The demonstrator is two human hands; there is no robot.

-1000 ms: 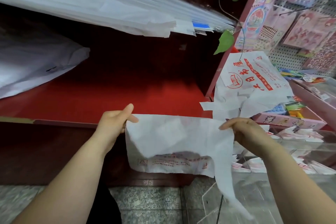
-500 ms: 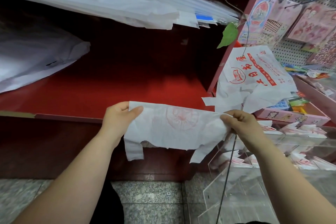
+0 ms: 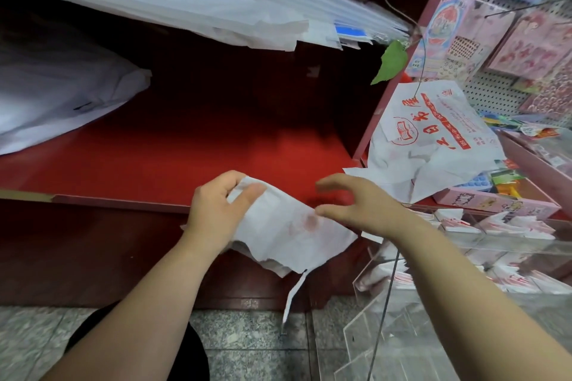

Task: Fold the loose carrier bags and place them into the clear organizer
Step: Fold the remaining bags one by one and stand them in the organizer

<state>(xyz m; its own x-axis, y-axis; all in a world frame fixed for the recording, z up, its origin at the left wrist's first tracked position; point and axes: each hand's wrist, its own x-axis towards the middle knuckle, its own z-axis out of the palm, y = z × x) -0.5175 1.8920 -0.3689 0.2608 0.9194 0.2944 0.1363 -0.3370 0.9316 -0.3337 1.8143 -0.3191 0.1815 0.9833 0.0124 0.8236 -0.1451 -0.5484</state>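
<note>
Part-folded carrier bag (image 3: 288, 226) gripped in left hand (image 3: 216, 210) above the red shelf (image 3: 154, 158) edge; right hand (image 3: 362, 207) spread, holding nothing.
Film looks thin, limp and light, probably slippery; 1 handle strip dangles. Pinch at the folded edge. Clear organizer (image 3: 402, 334) lies lower right. Held bag: faint red blotch, unreadable. Loose bags (image 3: 433, 139) at right: red Chinese characters, book emblem in a ring; small print illegible.

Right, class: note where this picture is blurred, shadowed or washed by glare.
Head view: motion blur smears the right hand, while the left hand and carrier bag are sharper; deep shadow fills the back of the red shelf; pale reflections wash the clear organizer.
</note>
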